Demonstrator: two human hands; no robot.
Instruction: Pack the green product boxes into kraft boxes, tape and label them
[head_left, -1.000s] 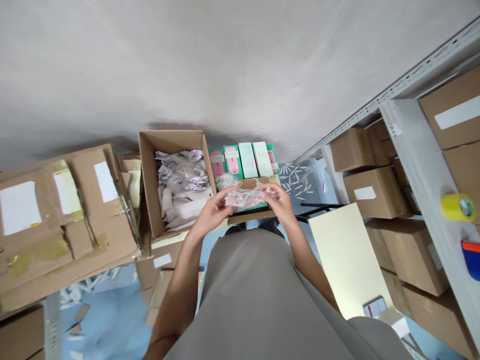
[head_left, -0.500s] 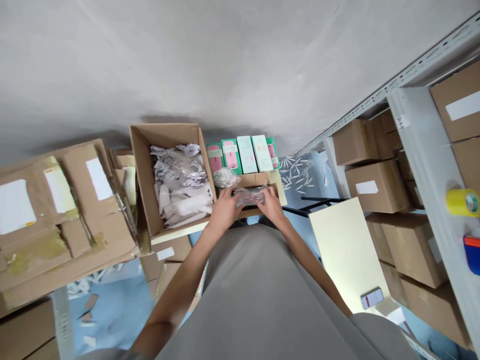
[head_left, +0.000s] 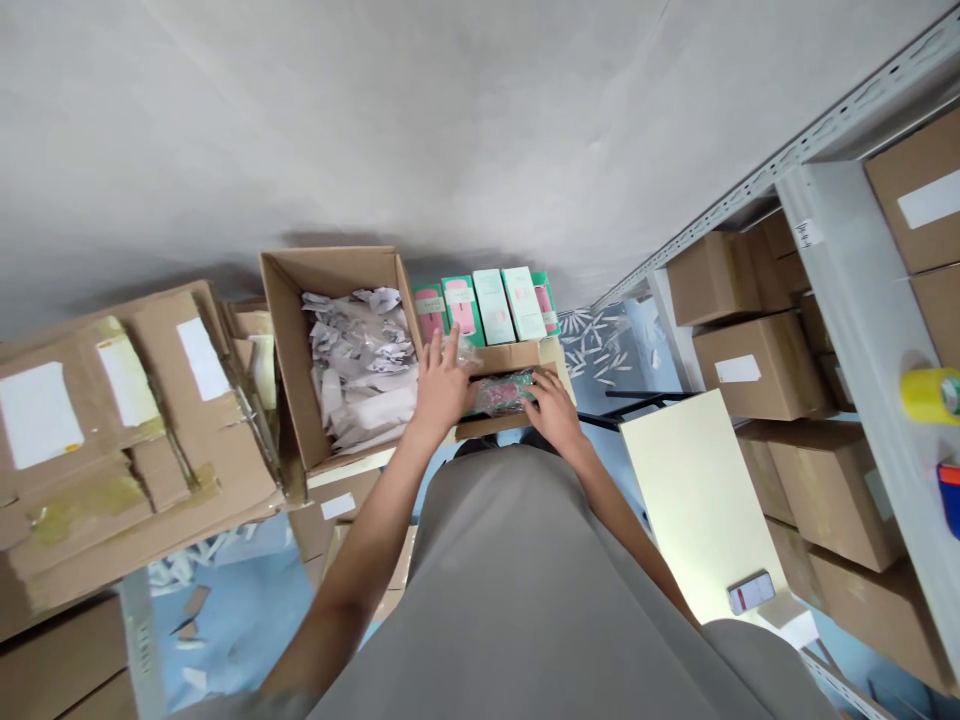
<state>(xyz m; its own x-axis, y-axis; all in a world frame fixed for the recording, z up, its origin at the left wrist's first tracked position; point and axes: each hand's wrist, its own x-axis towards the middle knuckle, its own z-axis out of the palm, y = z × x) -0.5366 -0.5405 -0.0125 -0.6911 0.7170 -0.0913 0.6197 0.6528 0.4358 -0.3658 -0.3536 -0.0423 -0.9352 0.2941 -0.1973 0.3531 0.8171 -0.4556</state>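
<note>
A pink-and-green box in clear bubble wrap [head_left: 504, 394] lies in a small open carton [head_left: 510, 356] in front of me. My right hand [head_left: 555, 408] has its fingers and thumb on the right end of this wrapped box. My left hand [head_left: 441, 388] is at the carton's left side, fingers stretched up and apart, its thumb close to the wrapped box's left end. Just beyond those fingers is a crumpled ball of clear wrap [head_left: 466, 354], partly hidden by the hand.
Pink, green and white product boxes [head_left: 493, 306] stand in a row by the wall. At left are a large carton [head_left: 289, 370] of crumpled paper and flattened cardboard [head_left: 225, 450]. To the right are a pale table [head_left: 686, 490] with a phone [head_left: 751, 593], and shelves of cartons [head_left: 757, 365].
My left hand has left the wrapped box and moved up and left, fingers spreading by the ball of wrap. The right hand stays at the box's right end, and more of the box shows.
</note>
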